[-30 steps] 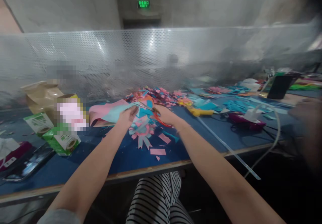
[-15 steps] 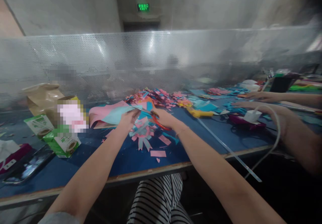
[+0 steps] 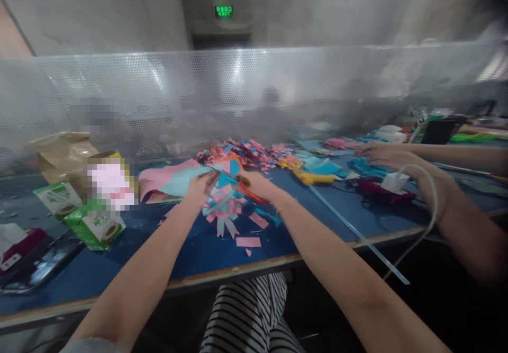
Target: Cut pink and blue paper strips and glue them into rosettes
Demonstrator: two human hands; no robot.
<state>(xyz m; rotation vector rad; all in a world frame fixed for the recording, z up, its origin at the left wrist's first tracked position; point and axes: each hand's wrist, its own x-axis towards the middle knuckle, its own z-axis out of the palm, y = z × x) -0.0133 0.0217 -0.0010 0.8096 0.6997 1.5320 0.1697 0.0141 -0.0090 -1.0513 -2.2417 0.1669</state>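
Observation:
My right hand [image 3: 256, 184] is closed around the orange handles of a pair of scissors [image 3: 251, 195]. Their blades point left, toward my left hand [image 3: 201, 184], over a small piece of blue paper [image 3: 225, 179]. The fingers of my left hand are pinched on that blue paper; exactly where they grip is partly hidden. Below both hands lies a cluster of pink and light-blue paper pieces [image 3: 224, 213] with notched tails. Larger pink and light-blue sheets [image 3: 169, 179] rest left of my left hand.
Colourful cut paper [image 3: 246, 154] is heaped behind my hands. A yellow glue gun [image 3: 315, 178] with a long clear stick lies to the right. Green-white cartons [image 3: 95, 225], a brown paper bag [image 3: 63, 154] and a phone [image 3: 43, 263] stand or lie left. Another person's hands [image 3: 381, 154] work at right.
My hands and the scissors stay almost in place over the blue paper. The other person's hands at right have shifted left, over the blue paper pieces there.

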